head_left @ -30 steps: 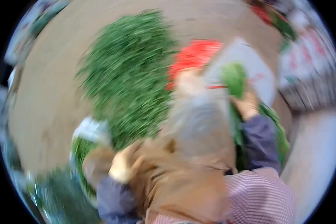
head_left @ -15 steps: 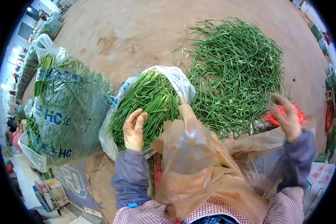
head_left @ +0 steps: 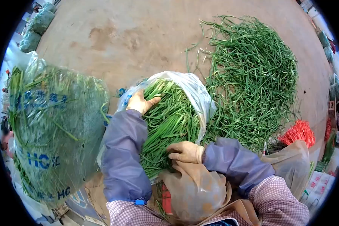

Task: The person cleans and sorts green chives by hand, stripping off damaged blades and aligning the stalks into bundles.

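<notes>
In front of me stands a white plastic bag [head_left: 194,88] packed with long, thin green stalks [head_left: 173,120], like chives or young scallions. My left hand [head_left: 140,102], pale and apparently gloved, lies on the far left part of the stalks by the bag's rim, its thumb spread away from the fingers. On the near right side of the stalks rests my right hand [head_left: 186,151], fingers extended leftward and touching them; its thumb is mostly hidden. A brown translucent plastic apron [head_left: 196,192] covers my lap, close to the bag's near side.
A large filled clear bag [head_left: 64,124] with blue lettering stands on the left. Loose green stalks [head_left: 252,79] lie heaped on the floor at the right. Red plastic strands [head_left: 298,133] sit nearer me on the right. More filled bags [head_left: 41,20] line the far left.
My right hand has come in from the far right onto the stalks in the white bag. My left hand has reached farther forward, spreading its thumb. The view has shifted.
</notes>
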